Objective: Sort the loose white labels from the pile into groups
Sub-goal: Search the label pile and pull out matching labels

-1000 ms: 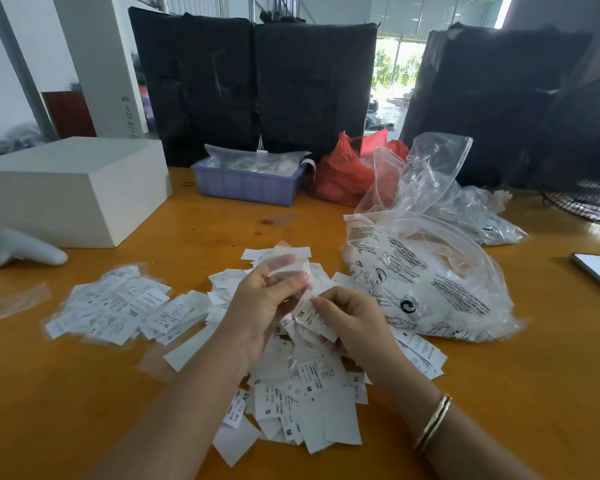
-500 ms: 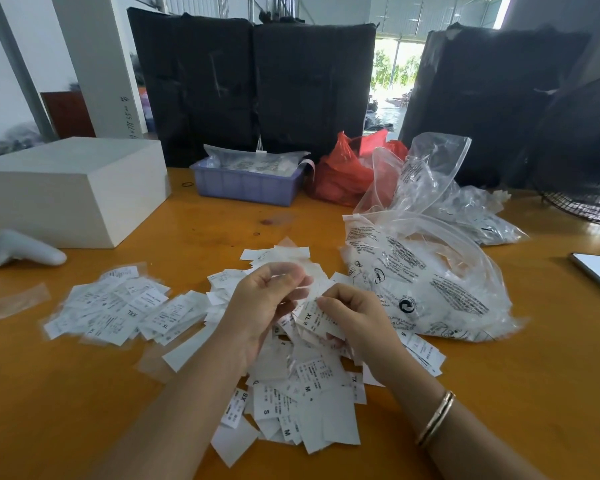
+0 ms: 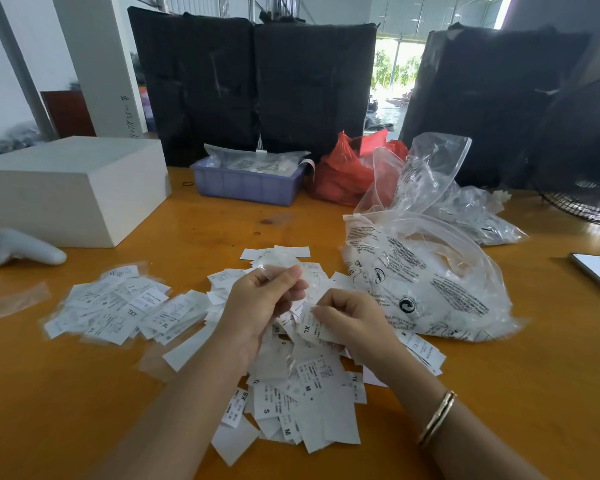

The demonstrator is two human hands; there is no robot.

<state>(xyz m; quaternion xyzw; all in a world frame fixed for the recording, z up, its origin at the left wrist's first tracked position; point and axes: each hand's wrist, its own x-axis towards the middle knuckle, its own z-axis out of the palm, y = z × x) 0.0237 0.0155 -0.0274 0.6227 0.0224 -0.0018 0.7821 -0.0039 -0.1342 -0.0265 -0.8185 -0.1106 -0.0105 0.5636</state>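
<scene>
Orange table (image 3: 499,393); white box (image 3: 73,188) upper left; pile (image 3: 302,393) centre. My left hand (image 3: 260,299) pinches clear film, right hand (image 3: 354,320) an XL label (image 3: 309,327), both barely moved since earlier.

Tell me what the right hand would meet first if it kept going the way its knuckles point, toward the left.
Most likely the left hand. The right hand, pinching an XL label, faces it across a small gap over the label pile. Depth is unclear, so it might slip just beneath the left fingers.
</scene>
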